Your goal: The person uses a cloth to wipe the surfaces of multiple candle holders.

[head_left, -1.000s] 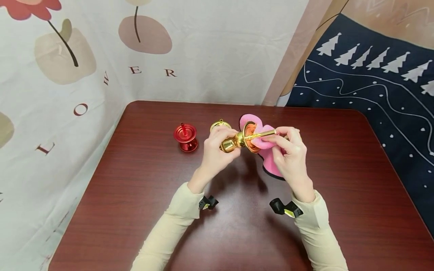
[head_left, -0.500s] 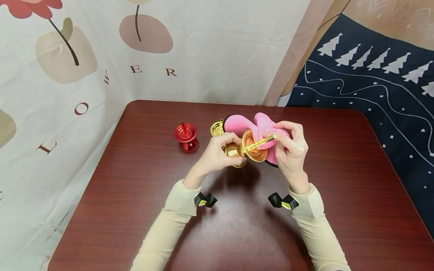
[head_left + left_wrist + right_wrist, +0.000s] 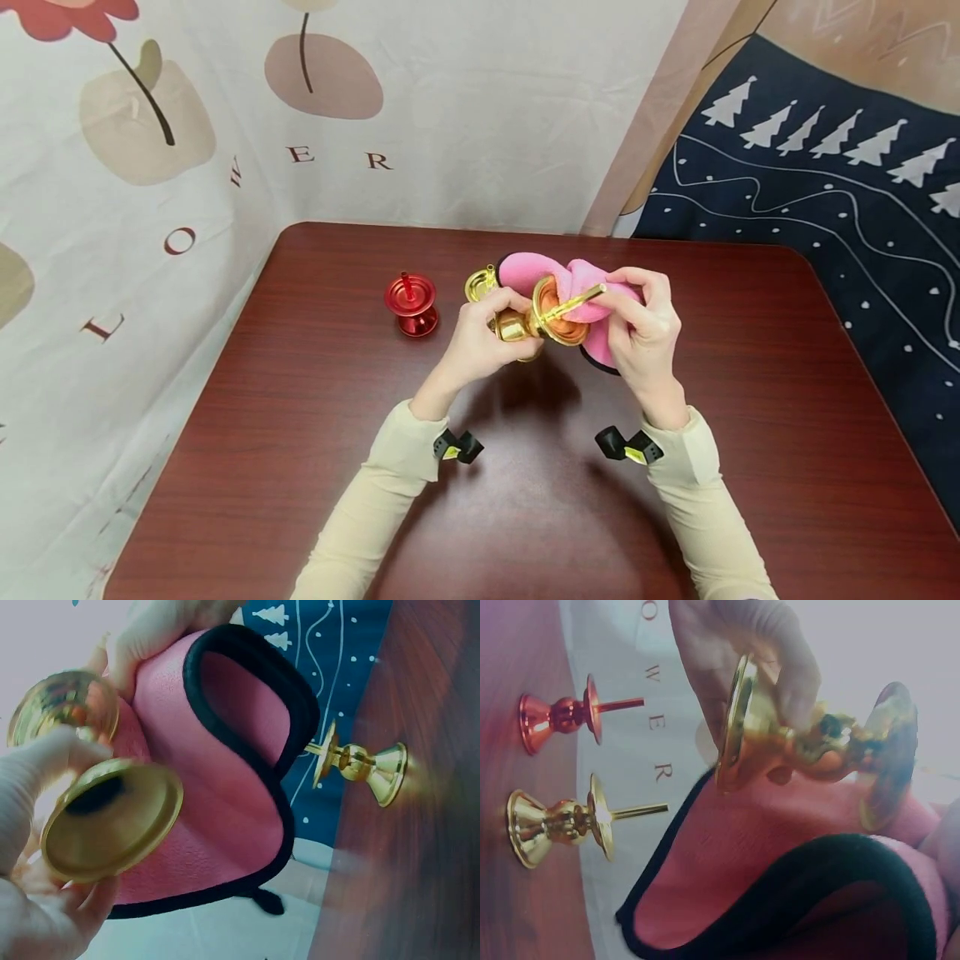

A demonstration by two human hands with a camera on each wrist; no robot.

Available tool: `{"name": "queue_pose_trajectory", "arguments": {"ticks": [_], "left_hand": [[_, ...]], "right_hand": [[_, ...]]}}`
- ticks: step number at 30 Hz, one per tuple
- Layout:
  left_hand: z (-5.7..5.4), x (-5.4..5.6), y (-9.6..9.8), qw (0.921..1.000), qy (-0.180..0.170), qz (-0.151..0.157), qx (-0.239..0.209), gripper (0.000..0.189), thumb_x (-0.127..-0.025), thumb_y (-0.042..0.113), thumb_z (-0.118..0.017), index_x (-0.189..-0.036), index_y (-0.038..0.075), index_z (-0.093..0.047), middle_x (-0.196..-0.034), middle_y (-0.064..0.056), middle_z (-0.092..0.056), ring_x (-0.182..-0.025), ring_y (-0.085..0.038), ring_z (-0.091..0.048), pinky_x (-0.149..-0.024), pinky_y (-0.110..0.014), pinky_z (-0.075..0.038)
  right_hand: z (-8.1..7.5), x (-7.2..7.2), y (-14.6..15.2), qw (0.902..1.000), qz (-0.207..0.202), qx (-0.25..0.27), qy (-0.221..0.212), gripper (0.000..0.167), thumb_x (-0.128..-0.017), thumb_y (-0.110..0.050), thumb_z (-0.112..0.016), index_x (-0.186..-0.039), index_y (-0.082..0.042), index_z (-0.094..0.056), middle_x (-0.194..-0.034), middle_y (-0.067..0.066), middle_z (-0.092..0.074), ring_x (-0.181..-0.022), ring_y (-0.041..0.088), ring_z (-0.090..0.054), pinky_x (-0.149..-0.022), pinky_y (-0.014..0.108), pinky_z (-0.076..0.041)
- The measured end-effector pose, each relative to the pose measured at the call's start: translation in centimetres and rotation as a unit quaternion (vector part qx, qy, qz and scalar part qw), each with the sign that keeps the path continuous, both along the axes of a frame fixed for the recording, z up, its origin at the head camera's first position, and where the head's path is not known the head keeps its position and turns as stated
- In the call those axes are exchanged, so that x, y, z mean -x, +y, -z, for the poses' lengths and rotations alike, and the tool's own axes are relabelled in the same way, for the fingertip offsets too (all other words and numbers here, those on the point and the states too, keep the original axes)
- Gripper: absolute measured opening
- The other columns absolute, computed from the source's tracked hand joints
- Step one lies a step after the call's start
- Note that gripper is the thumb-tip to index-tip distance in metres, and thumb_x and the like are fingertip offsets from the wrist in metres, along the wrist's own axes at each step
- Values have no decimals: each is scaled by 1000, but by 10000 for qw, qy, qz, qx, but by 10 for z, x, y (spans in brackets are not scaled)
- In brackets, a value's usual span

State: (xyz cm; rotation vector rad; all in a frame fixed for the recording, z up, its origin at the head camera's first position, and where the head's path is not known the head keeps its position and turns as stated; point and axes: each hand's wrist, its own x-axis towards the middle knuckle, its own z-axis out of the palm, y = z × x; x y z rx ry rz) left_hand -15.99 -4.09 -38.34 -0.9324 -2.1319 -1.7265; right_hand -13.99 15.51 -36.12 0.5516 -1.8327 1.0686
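My left hand (image 3: 480, 340) grips a gold candlestick (image 3: 514, 327) around its stem, raised over the table and tilted so its dish and spike point to the right. In the left wrist view, the flared base (image 3: 112, 821) of this candlestick faces the camera. My right hand (image 3: 651, 333) pinches a pink cloth (image 3: 527, 271) with black edging, bunched against the dish beside the spike. The cloth's lower end hangs beneath the right hand, and part of it passes behind the candlestick. In the right wrist view the cloth (image 3: 727, 847) spreads below the held candlestick.
A red candlestick (image 3: 414, 310) stands upright on the dark wooden table (image 3: 300, 400), left of the hands. Another gold candlestick (image 3: 478, 285) stands just behind the left hand, partly covered by it and the cloth. A patterned fabric hanging (image 3: 480, 142) rises behind the table's back edge.
The left hand has turned the candlestick so its dish faces more toward the head camera. The cloth's upper flap has swung left, over part of the standing gold candlestick.
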Motion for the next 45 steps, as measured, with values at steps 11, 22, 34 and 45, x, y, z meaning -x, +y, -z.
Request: {"name": "queue_pose_trajectory", "arguments": {"ticks": [11, 22, 34, 45], "left_hand": [[3, 0, 14, 9468, 2056, -2413, 547, 23, -62, -2, -72, -81, 1, -60, -88, -11, -64, -96, -30, -52, -84, -44, -40], [5, 1, 13, 8960, 3076, -3009, 1097, 17, -67, -3, -68, -81, 0, -59, -91, -13, -63, -96, -32, -54, -85, -43, -43], [3, 1, 0, 9925, 808, -922, -5, 27, -60, -3, -75, -85, -2, -64, -91, -14, -65, -93, -24, -55, -78, -32, -48], [2, 1, -1, 9995, 68, -274, -123, 28, -61, -5, -77, -85, -2, -63, -91, -13, -66, -88, -20, -57, -77, -27, -47]], "right_hand": [[-3, -23, -12, 9935, -363, -482, -963, 33, -72, 15, -48, -89, 0, -72, -89, 16, -59, -85, 27, -53, -69, 23, -36], [-8, -36, -32, 9831, -490, 544, -1678, 34, -74, 15, -56, -101, 1, -71, -92, 17, -63, -84, 18, -54, -64, 18, -37], [1, -12, -10, 9970, -103, 25, -762, 29, -74, 17, -50, -74, -1, -72, -88, 18, -60, -86, 31, -55, -84, 27, -37], [3, -6, -6, 9989, -72, 73, -459, 25, -76, 15, -52, -70, -2, -70, -88, 19, -59, -84, 32, -52, -82, 35, -33]]}}
